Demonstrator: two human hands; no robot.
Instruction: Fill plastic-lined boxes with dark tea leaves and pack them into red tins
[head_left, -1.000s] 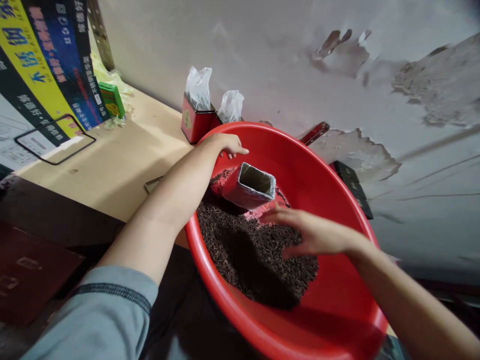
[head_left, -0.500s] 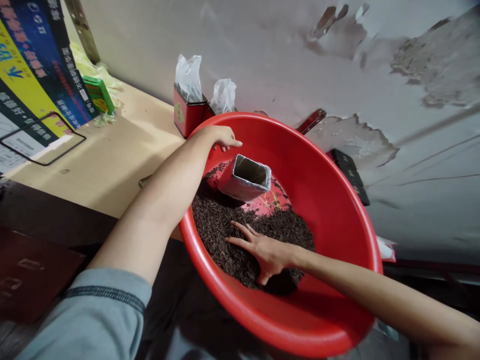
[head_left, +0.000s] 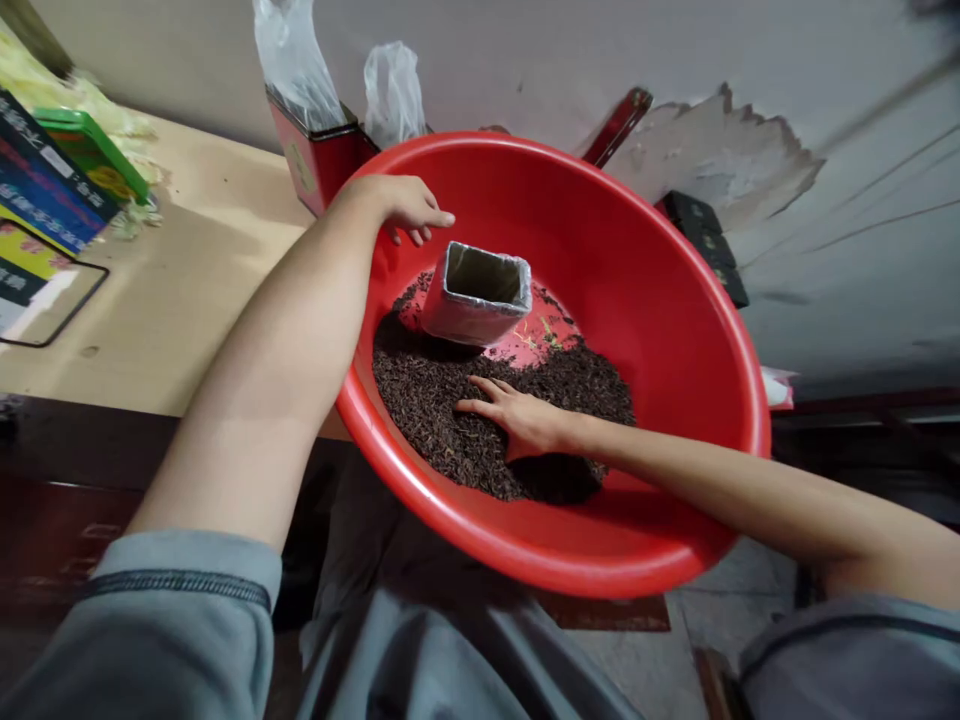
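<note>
A big red plastic basin (head_left: pixel 660 280) holds a layer of dark dry shreds (head_left: pixel 427 400) that look like loose tea leaves. My right hand (head_left: pixel 529 415) lies on the leaves with fingers spread, its thumb partly sunk among them. Upright in the basin stands a rectangular tin (head_left: pixel 469 318), open at the top and lined with clear plastic film. My left hand (head_left: pixel 412 208) hangs over the basin's left rim, fingers loosely apart and drooping inside, just short of the tin. Nothing shows in its grasp; the wrist hides part of the rim.
Behind the basin's left side, a red tin (head_left: pixel 311 150) with a plastic bag (head_left: pixel 296 60) stands on the wooden table (head_left: pixel 217 220). Another bag (head_left: pixel 394 95) is beside it. Printed boxes (head_left: pixel 45 190) and a green pack (head_left: pixel 94 150) sit at left. A peeling wall (head_left: pixel 720 160) rises behind.
The view has tipped downward, so the basin sits higher and my lap shows. Against the basin, my left hand keeps its place at the rim; my right hand stays on the leaves, fingers slightly closer together.
</note>
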